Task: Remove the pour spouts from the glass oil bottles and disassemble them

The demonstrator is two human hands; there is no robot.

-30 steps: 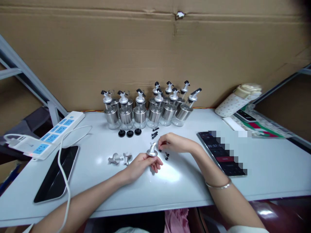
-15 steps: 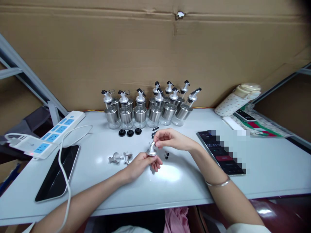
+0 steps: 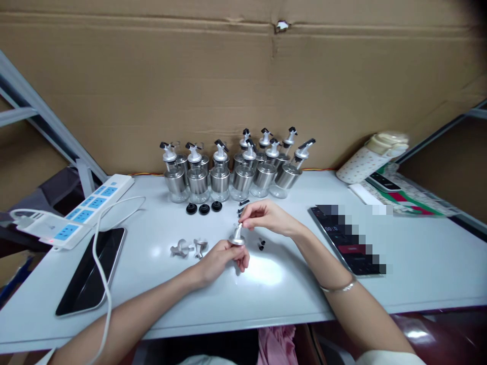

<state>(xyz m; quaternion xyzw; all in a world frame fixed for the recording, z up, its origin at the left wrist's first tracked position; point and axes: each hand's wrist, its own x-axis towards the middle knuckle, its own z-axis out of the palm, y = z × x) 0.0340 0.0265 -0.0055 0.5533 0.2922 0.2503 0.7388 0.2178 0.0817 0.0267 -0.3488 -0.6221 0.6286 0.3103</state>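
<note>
The left hand (image 3: pixel 219 260) grips a silver pourer head (image 3: pixel 238 238) in its fingers; the right hand (image 3: pixel 268 217) has fingers at its tip, their hold unclear. Black plugs (image 3: pixel 262 246) lie near those fingers.

Bottles (image 3: pixel 243 181) stand in rows along the far side of the bench (image 3: pixel 426 268), three stoppers (image 3: pixel 204 209) just nearer. Two pourer spouts (image 3: pixel 183 248) lie left of the left hand (image 3: pixel 222 259), plugs (image 3: pixel 262 247) right of it; a power strip (image 3: pixel 88 210) lies far left, a flask (image 3: pixel 365 161) far right.
</note>
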